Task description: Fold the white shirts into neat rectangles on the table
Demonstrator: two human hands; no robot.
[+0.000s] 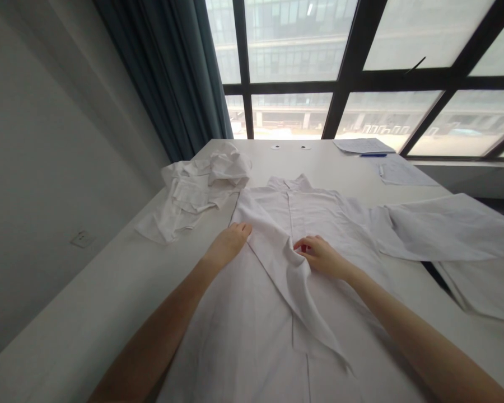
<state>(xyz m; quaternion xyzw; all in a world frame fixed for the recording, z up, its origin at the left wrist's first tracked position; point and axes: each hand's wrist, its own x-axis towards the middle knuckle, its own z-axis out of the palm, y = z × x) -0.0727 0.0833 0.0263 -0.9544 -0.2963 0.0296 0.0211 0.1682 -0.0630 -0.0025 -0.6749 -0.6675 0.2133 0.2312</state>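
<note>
Overall, a white table (88,296) runs ahead of the fingers (304,244) toward a large window (294,45) and a dark blue curtain (168,73), both well beyond them. A long-sleeved white coat (243,347) lies spread on the table, directly under and around the fingers, with its collar (288,184) just ahead of them and one sleeve (449,226) stretching out to their right. A crumpled white garment (197,190) sits ahead and left of the fingers; papers (363,145) and a blue pen (373,155) lie far ahead and right. A folded coat flap (285,280) slants between the hands. The left hand (224,246) rests its open fingers (241,228) on the flap; the right hand (319,256) pinches it with closed fingers.
</note>
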